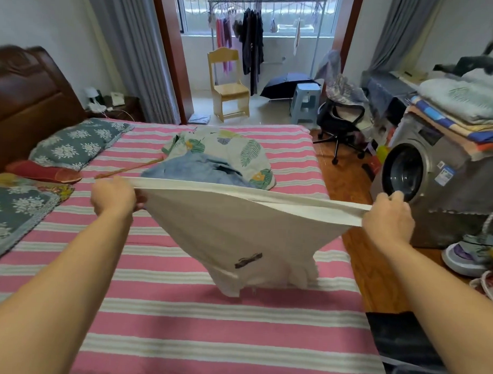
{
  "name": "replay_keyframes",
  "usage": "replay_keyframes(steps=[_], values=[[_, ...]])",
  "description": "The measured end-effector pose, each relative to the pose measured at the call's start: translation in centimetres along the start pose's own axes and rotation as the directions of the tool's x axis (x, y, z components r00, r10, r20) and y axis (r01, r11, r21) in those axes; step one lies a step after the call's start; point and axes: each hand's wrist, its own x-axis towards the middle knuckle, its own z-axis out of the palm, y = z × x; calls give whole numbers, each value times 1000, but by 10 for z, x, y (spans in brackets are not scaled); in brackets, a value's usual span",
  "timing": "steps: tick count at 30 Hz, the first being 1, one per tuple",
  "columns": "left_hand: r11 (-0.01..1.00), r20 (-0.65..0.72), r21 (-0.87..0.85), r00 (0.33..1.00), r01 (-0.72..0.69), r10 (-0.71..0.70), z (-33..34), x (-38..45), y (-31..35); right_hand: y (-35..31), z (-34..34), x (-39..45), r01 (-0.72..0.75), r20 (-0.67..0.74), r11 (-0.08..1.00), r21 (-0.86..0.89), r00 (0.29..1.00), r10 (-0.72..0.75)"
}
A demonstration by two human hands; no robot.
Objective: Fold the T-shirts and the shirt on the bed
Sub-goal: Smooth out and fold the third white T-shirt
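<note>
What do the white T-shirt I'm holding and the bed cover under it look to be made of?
White T-shirt: looks like soft matte knit, probably cotton jersey; it stretches taut between the left hand and right hand and hangs limp below. Bed cover: pink and pale striped, seemingly a thicker woven or terry-like cloth, since its stripes look raised and fuzzy; the exact fibre cannot be told.

We find no text that can be read: the dark mark on the white T-shirt [246, 231] is blurred and may be a logo or lettering, and the blue-and-white sticker on the washing machine [424, 176] is too small to make out.
</note>
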Motion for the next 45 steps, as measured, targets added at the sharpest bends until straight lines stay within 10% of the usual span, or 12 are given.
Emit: replay_keyframes(steps=[3, 6, 8, 12, 14, 18, 24, 29, 38, 42, 45], values=[[994, -11, -34, 995, 102, -102, -11, -3, -19, -20, -6, 1, -422, 218, 844, 332, 905, 366], [987, -86, -6, 983, 162, -162, -14, 7, -44, -44, -11, -11, -724, 662, -8, 690, 627, 411], [961, -126, 241, 986, 133, -105, -18, 10, -67, -49, 0, -22, -676, 717, -258, 690, 589, 374], [993, -141, 117, 990, 11, 6, -25, -23, -99, -48, 20, -42, -609, 494, 149, 779, 742, 453], [996, 163, 36, 984, -83, 76, -8, -56, -94, -57, 13, -49, -471, 396, 391, 791, 881, 259], [945, 789, 114, 606, -307, 102, 36, -141, -60, -102, -28, -68, -160, 396, 578, 800, 865, -308], [661, 844, 85, 406, -745, 350, 69, -206, -26, -126, -47, -89, -176, 350, 339, 924, 747, -566], [651, 739, 96, 493, -753, 460, 69, -206, -33, -119, -46, -93, -172, 301, 322, 931, 862, -408], [624, 717, 105, 494, -774, 492, 70, -218, -21, -118, -54, -101, -136, 301, 366, 921, 843, -446], [863, 723, 60, 619, -501, 309, 71, -218, -20, -119, -52, -101, -85, 292, 430, 899, 847, -443], [720, 777, 163, 538, -675, 328, 70, -213, -17, -120, -50, -102, -78, 305, 477, 876, 854, -421]])
